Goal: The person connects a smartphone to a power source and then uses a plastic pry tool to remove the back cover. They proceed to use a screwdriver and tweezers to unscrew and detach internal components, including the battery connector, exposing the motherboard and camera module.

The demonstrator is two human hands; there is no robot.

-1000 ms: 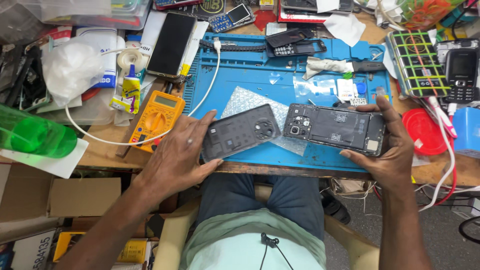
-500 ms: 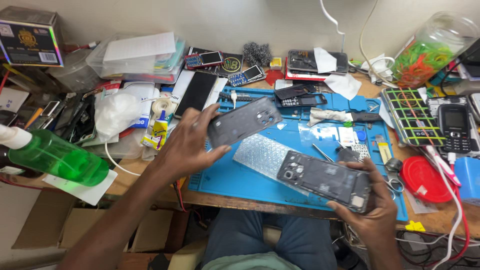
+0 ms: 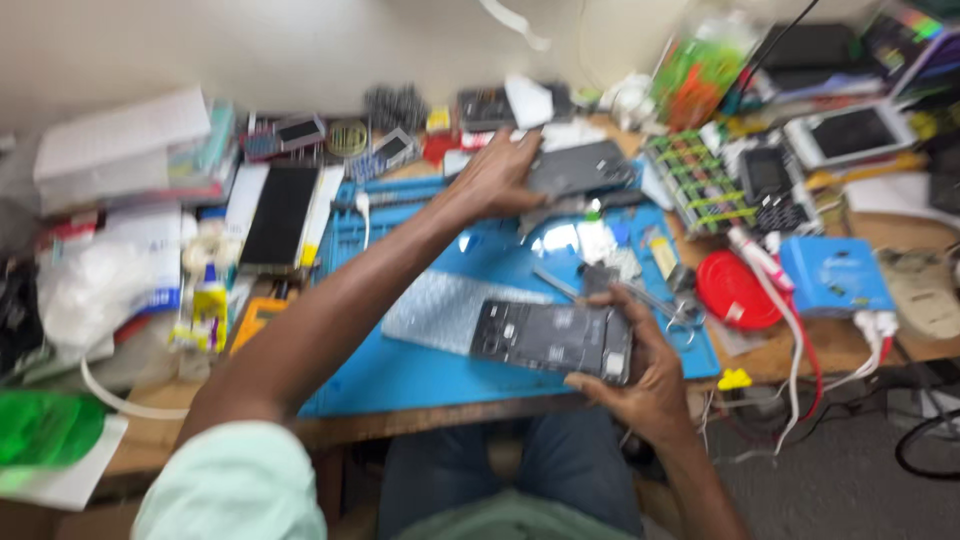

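Head view: the right hand (image 3: 640, 375) has its grip closed round the right end of an opened dark phone (image 3: 552, 340), insides showing, lying long axis left to right, held over the blue mat (image 3: 420, 375). The left hand (image 3: 497, 178) reaches to the bench's far side, fingers apparently pressed on a dark grey back panel (image 3: 580, 166), though blur hides the hold.

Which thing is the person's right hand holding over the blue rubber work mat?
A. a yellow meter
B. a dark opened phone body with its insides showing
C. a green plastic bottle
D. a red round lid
B: the right hand grips one end of the dark opened phone body above the blue rubber work mat, while the red round lid lies untouched beside it.
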